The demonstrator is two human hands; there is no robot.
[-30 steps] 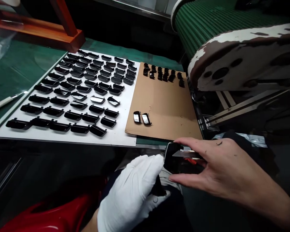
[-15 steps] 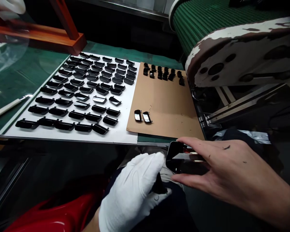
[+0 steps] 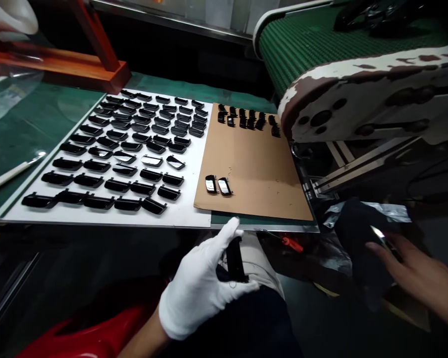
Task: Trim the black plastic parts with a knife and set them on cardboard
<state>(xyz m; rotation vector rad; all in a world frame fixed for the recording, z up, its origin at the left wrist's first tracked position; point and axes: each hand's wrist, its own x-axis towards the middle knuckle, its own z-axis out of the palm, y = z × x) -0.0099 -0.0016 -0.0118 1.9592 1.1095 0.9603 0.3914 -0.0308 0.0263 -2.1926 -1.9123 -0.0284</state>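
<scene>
Gripping one black part (image 3: 235, 262), long axis toward the table (image 3: 242, 219), is the left hand (image 3: 201, 281), while the right hand (image 3: 410, 263) clasps one shiny-tipped tool (image 3: 379, 233).

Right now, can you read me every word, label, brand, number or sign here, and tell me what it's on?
There is no text I can read.
Black part in the left hand: no lettering visible.
Cardboard sheet: small dark flecks, no words.
Tool in the right hand: too blurred to tell.
</scene>
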